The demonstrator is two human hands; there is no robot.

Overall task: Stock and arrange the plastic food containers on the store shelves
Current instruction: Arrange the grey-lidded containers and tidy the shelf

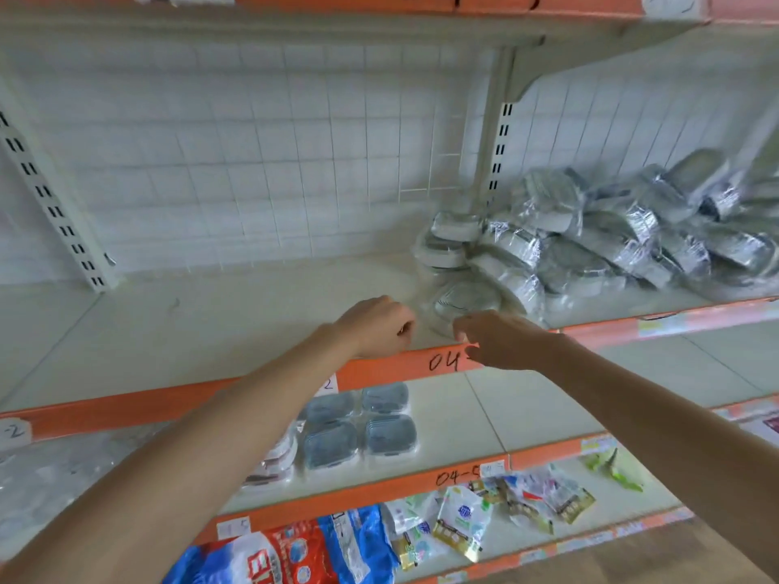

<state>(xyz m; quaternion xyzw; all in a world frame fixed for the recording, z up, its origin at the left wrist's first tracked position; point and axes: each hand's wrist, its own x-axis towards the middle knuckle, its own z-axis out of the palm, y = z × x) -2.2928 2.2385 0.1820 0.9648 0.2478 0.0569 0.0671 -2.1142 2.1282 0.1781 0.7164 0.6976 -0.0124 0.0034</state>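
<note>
A clear-wrapped plastic container lies at the front edge of the middle shelf. My right hand reaches in from the right, and its curled fingers pinch the near edge of the container's wrap. My left hand hovers just left of the container with its fingers curled; I cannot make out whether it touches the wrap. Behind and to the right lies a loose heap of wrapped containers, with two white-lidded ones stacked at its left end.
The shelf below holds dark-lidded container packs in a neat block. Snack bags and a blue-red pack lie on the lowest shelf. An upright post divides the bays. Orange price rails line the shelf fronts.
</note>
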